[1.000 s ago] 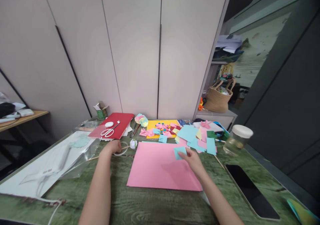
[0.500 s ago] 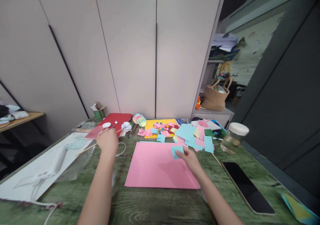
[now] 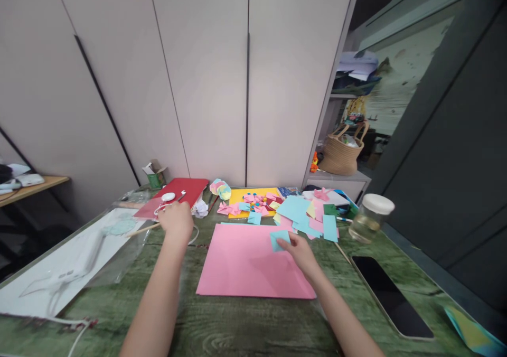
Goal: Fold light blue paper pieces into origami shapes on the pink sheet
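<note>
My right hand (image 3: pixel 298 247) pinches a small light blue folded paper (image 3: pixel 279 241) by its right edge, over the right part of a pink sheet (image 3: pixel 245 267). My left hand (image 3: pixel 177 221) reaches out to the left of the pink sheet, back of the hand toward me, its fingertips hidden. Beside it, a thin wooden stick (image 3: pixel 144 229) sticks out to the left. Just beyond lie a white round object with a cord (image 3: pixel 168 196) and a red sheet (image 3: pixel 190 189). White crumpled paper (image 3: pixel 200 208) sits to the right of that hand.
Behind the pink sheet, a yellow sheet (image 3: pixel 236 194) bears small folded papers and beads. Loose blue paper pieces (image 3: pixel 293 209) lie right of it. A jar with a white lid (image 3: pixel 371 218) and a phone (image 3: pixel 391 296) stand and lie on the right. White paper under plastic (image 3: pixel 43 278) covers the left.
My left hand has shifted slightly right and nearer the crumpled paper, and the stick's visible end has moved right too. My right hand stays put with the blue paper.
</note>
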`<state>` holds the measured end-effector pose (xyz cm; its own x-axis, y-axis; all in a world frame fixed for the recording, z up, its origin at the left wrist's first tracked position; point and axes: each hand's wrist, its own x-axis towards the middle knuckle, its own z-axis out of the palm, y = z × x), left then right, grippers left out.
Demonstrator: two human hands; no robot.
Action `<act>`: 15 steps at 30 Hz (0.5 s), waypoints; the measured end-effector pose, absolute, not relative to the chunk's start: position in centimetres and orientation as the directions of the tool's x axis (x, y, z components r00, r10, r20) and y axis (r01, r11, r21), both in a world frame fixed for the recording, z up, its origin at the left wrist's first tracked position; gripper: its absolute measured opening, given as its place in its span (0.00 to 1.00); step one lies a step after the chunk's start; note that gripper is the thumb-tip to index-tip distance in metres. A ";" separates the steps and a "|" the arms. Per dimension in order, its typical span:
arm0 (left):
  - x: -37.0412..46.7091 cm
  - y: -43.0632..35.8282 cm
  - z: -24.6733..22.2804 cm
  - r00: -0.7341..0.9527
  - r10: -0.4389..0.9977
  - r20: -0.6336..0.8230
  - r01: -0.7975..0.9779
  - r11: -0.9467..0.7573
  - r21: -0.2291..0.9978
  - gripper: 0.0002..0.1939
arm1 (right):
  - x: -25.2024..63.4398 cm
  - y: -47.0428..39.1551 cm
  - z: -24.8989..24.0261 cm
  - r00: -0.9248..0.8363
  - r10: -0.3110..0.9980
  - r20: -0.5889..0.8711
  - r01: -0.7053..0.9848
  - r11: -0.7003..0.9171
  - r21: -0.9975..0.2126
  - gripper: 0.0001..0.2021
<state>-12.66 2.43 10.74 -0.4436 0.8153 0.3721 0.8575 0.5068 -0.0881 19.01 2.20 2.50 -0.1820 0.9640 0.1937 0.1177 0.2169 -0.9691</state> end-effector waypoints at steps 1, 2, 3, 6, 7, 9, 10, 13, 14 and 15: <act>-12.6 2.5 10.9 -0.435 0.818 0.375 0.861 0.500 -0.093 0.16 | 19.0 2.2 2.5 -0.190 0.963 0.191 0.110 0.214 -0.971 0.13; -12.4 2.6 11.0 -0.423 0.822 0.381 0.866 0.490 -0.095 0.16 | 19.0 2.2 2.5 -0.201 0.961 0.188 0.102 0.212 -0.972 0.12; -12.3 2.7 11.2 -0.410 0.827 0.385 0.873 0.478 -0.096 0.16 | 19.0 2.3 2.4 -0.211 0.960 0.186 0.094 0.209 -0.973 0.12; -11.9 2.8 11.5 -0.389 0.835 0.390 0.886 0.455 -0.088 0.17 | 19.1 2.4 2.2 -0.222 0.959 0.174 0.093 0.199 -0.976 0.12; -11.8 2.9 11.5 -0.388 0.836 0.387 0.888 0.452 -0.085 0.17 | 19.1 2.5 2.2 -0.220 0.960 0.173 0.101 0.198 -0.975 0.13; -11.7 2.8 11.7 -0.390 0.836 0.385 0.889 0.451 -0.081 0.16 | 19.2 2.5 2.2 -0.212 0.962 0.171 0.132 0.201 -0.971 0.14; -11.7 2.8 11.8 -0.391 0.836 0.386 0.889 0.451 -0.078 0.16 | 19.2 2.5 2.2 -0.208 0.963 0.170 0.148 0.203 -0.968 0.14; -11.9 2.6 12.1 -0.393 0.825 0.406 0.887 0.457 -0.069 0.16 | 19.1 2.5 2.2 -0.200 0.965 0.167 0.171 0.202 -0.964 0.14; -12.0 2.5 12.1 -0.393 0.819 0.419 0.887 0.458 -0.064 0.17 | 19.1 2.5 2.2 -0.201 0.965 0.167 0.167 0.202 -0.965 0.14; -12.1 2.5 12.2 -0.390 0.813 0.433 0.887 0.457 -0.058 0.17 | 19.1 2.5 2.2 -0.203 0.965 0.168 0.160 0.202 -0.966 0.13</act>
<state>-12.07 2.46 12.17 -0.3902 0.8127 0.4328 0.8875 0.4572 -0.0583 19.11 2.50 2.20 -0.2031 0.9645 0.1685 0.1595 0.2024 -0.9662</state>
